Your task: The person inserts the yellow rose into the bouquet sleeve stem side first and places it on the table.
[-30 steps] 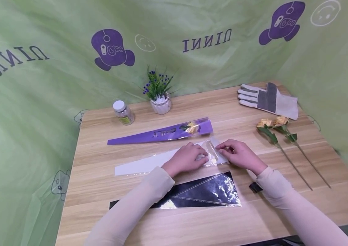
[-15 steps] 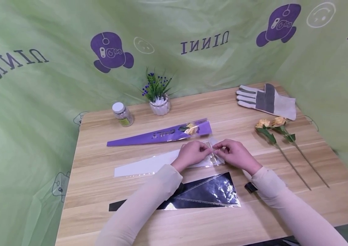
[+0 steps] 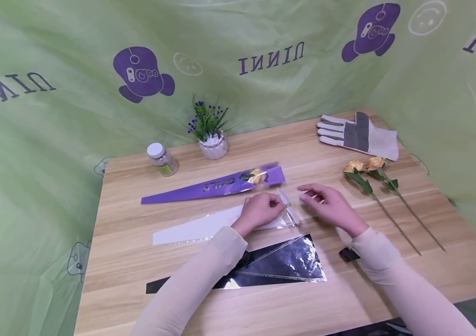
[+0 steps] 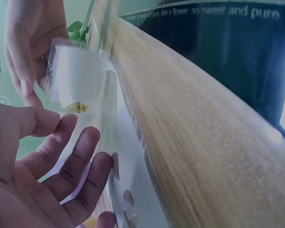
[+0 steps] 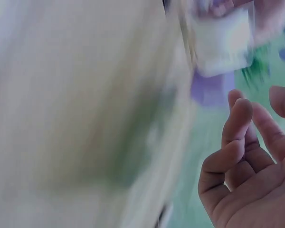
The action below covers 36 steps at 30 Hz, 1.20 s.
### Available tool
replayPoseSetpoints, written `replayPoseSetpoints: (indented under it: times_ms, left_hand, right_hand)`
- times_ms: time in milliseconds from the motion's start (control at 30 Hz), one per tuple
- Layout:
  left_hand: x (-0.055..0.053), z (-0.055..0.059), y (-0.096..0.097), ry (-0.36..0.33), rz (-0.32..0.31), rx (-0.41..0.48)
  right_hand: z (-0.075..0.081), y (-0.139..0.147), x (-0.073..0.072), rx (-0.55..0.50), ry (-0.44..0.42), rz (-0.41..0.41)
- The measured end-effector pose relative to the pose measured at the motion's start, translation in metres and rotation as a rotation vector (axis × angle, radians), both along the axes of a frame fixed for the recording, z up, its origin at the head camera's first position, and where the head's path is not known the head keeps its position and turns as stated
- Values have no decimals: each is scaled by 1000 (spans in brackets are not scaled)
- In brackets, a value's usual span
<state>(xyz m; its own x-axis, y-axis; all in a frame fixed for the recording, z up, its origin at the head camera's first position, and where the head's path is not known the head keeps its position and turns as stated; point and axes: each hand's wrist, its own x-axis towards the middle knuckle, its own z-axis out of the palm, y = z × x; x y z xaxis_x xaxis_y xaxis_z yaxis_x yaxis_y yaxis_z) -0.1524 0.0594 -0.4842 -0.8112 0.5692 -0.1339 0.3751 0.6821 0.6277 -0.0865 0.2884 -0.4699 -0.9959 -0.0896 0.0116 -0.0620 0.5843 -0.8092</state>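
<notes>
A white tapered flower sleeve [image 3: 197, 226] with a clear film front lies on the table, its wide end lifted and bent up. My left hand [image 3: 259, 212] pinches the film at that end between thumb and forefinger; the other fingers are loosely bent in the left wrist view. A small yellow mark [image 4: 78, 108] shows near the pinch. My right hand [image 3: 330, 207] hovers to the right of the sleeve, fingers loosely bent, holding nothing visible. Beyond lies a purple sleeve [image 3: 183, 193] with a yellow rose [image 3: 257, 176] in it; nearer lies a black sleeve [image 3: 280, 266], partly behind the left forearm.
Two yellow roses [image 3: 365, 167] with long stems lie at the right. Behind them is a grey and white work glove [image 3: 357, 133]. A lidded jar [image 3: 163, 160] and a potted plant [image 3: 212, 140] stand along the back edge. Green printed cloth [image 3: 221, 42] surrounds the table.
Both hands met at the sleeve's wide end; the left hand went from loosely bent fingers to pinching the film. The right hand has since drawn away to the right. The sleeve's end has lifted.
</notes>
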Motion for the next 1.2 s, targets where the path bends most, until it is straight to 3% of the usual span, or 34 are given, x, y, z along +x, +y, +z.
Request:
replayPoseSetpoints:
  times_ms: [167,300,433,600,1033,1200]
  left_hand:
    - [0,4,-2,11,0,5]
    - [0,6,-2,15,-11,3]
    - [-1,7,-5,19,-13,1]
    - [-1,8,-8,22,-4,-6]
    - [1,11,-7,30,-14,-3]
    - [2,10,-5,19,-26,7]
  right_hand:
    - [24,58,5,61,66,-201]
    - [31,101,5,272,116,-349]
    - [24,124,-3,451,51,-286]
    - [15,127,-15,527,-37,-194]
    - [9,119,-19,507,-57,-84]
    - [16,117,-17,389,-153,-113]
